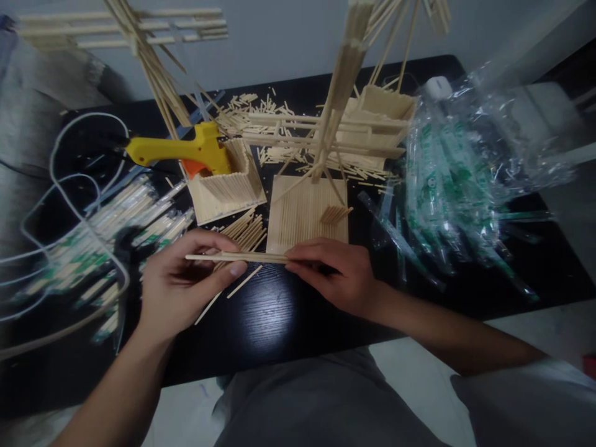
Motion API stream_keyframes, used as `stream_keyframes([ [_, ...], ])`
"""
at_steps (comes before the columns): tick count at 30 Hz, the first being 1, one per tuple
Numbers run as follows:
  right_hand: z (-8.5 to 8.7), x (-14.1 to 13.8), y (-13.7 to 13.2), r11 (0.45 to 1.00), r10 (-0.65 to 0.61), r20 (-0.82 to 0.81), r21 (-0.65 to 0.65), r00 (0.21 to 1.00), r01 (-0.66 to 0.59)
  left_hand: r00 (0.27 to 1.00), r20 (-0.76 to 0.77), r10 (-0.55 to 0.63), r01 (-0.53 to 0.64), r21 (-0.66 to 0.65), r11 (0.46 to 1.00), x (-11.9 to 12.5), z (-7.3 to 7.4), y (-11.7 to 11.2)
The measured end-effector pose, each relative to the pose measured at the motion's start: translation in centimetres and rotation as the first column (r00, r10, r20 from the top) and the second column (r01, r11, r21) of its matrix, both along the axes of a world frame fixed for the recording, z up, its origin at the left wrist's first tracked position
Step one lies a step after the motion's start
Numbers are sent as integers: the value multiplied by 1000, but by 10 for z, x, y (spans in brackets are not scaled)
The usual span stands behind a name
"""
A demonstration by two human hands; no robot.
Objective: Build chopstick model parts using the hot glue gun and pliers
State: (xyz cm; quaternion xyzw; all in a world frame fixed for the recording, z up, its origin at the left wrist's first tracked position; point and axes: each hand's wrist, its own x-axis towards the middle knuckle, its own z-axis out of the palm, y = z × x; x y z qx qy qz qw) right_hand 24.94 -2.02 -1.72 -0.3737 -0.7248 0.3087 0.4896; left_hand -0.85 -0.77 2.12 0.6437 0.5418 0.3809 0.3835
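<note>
My left hand (186, 273) pinches thin wooden sticks (256, 256) between thumb and fingers near their left part. At their right end my right hand (333, 273) grips the same sticks, which lie nearly level above the black table. Just beyond the hands is a square panel of sticks side by side (293, 211), with a small slanted row of short sticks (336, 215) on it. Loose sticks (244, 230) lie beyond my left hand. A yellow glue gun (177, 151) rests in a stick-built box (233, 186) at the left.
Wrapped chopsticks (121, 217) and a white cable (56, 155) lie at left. Clear and green plastic wrappers (451, 167) are heaped at right. Tall stick structures (339, 87) rise at the back, near scattered stick pieces (251, 112). The black table (316, 329) ends close to my lap.
</note>
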Motion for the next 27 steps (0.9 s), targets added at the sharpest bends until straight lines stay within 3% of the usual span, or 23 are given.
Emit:
stream_keyframes([
  [12, 4, 0, -1, 995, 73, 18, 70, 997, -74, 975, -19, -223, 223, -2, 975, 5, -3, 2],
  [27, 1, 0, -2, 996, 64, 24, 65, 998, -65, 971, 36, -235, 235, 28, 972, 8, -5, -1],
])
